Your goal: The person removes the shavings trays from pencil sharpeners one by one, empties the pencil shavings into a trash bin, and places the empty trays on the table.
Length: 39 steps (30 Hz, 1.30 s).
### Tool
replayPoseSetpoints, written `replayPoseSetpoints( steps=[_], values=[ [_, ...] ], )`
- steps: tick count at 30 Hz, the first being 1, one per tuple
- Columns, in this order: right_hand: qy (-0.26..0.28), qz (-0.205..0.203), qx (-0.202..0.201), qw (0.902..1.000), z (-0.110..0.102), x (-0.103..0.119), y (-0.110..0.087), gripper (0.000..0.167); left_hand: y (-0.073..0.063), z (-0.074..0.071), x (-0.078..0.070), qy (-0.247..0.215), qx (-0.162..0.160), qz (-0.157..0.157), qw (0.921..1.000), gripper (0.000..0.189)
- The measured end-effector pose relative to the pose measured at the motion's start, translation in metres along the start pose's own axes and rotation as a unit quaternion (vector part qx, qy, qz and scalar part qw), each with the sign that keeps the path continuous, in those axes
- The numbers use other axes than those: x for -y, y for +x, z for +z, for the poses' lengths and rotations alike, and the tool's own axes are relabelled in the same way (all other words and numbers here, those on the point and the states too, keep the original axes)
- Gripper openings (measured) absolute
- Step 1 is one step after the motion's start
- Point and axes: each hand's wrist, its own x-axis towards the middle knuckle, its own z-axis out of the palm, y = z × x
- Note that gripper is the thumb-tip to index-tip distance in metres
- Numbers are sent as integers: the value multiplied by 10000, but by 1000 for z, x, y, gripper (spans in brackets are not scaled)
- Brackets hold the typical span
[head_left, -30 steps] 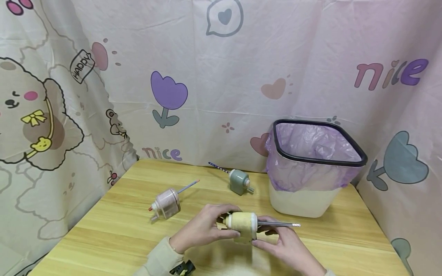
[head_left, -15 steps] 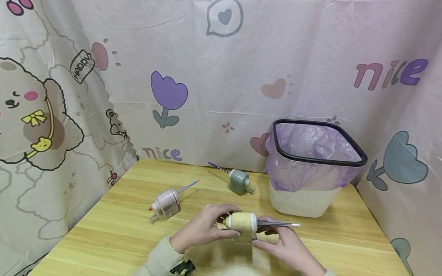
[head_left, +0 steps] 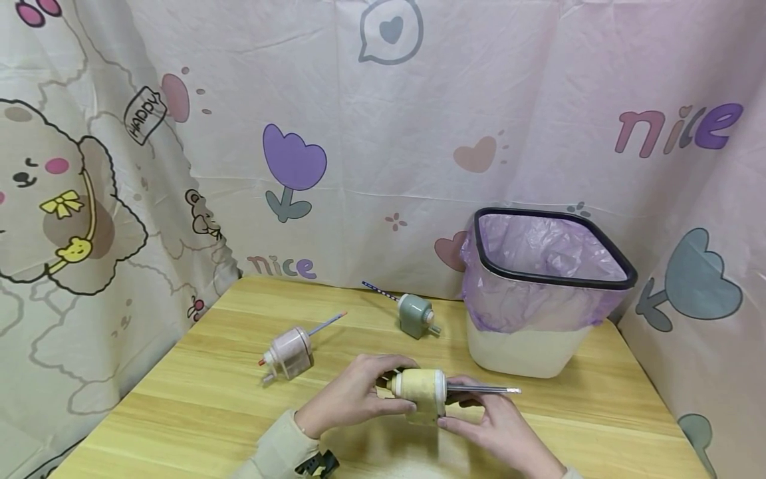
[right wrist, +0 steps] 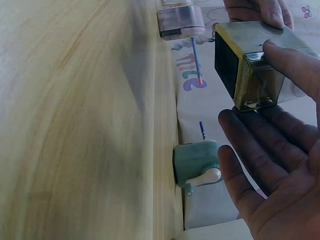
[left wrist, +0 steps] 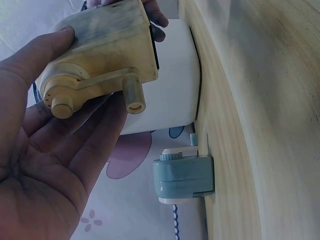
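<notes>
A yellow crank pencil sharpener (head_left: pixel 421 392) is held above the table between both hands, a dark pencil (head_left: pixel 485 388) sticking out of its right end. My left hand (head_left: pixel 359 392) grips the crank end, thumb on the near side and fingers behind. In the left wrist view the crank handle (left wrist: pixel 134 95) shows below that thumb. My right hand (head_left: pixel 493 426) holds the pencil end, its thumb (right wrist: pixel 290 60) at the lower corner by a clear window. In the right wrist view its fingers (right wrist: pixel 265 150) spread beneath the sharpener. The pencil's inner end is hidden.
A pink sharpener (head_left: pixel 290 352) with a blue pencil stands on the wooden table (head_left: pixel 197 399) at left. Farther back is a grey-green sharpener (head_left: pixel 414 315) with a dotted pencil. A white bin (head_left: pixel 526 349) with a purple liner stands at right. Printed cloth (head_left: pixel 383 133) hangs behind.
</notes>
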Motion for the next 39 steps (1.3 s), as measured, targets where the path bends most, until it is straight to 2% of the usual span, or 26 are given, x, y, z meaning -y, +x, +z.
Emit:
replayPoseSetpoints(
  steps=[9, 16, 21, 28, 39],
  values=[
    [-150, 157, 34, 9998, 0, 3, -1, 44, 0, 0, 0, -73, 0, -9, 10000, 49],
    [344, 230, -40, 9991, 3, 2, 1, 42, -1, 0, 0, -245, -42, -86, 9997, 49],
    [696, 230, -57, 9973, 4, 0, 1, 42, 0, 0, -1, -168, -47, -58, 9998, 49],
    [470, 155, -68, 9987, 2, -2, -1, 44, 0, 0, -1, -98, 18, -16, 9999, 49],
    [514, 243, 57, 9984, 1, -3, 0, 40, 0, -1, -2, -17, 15, 46, 10000, 50]
  ],
)
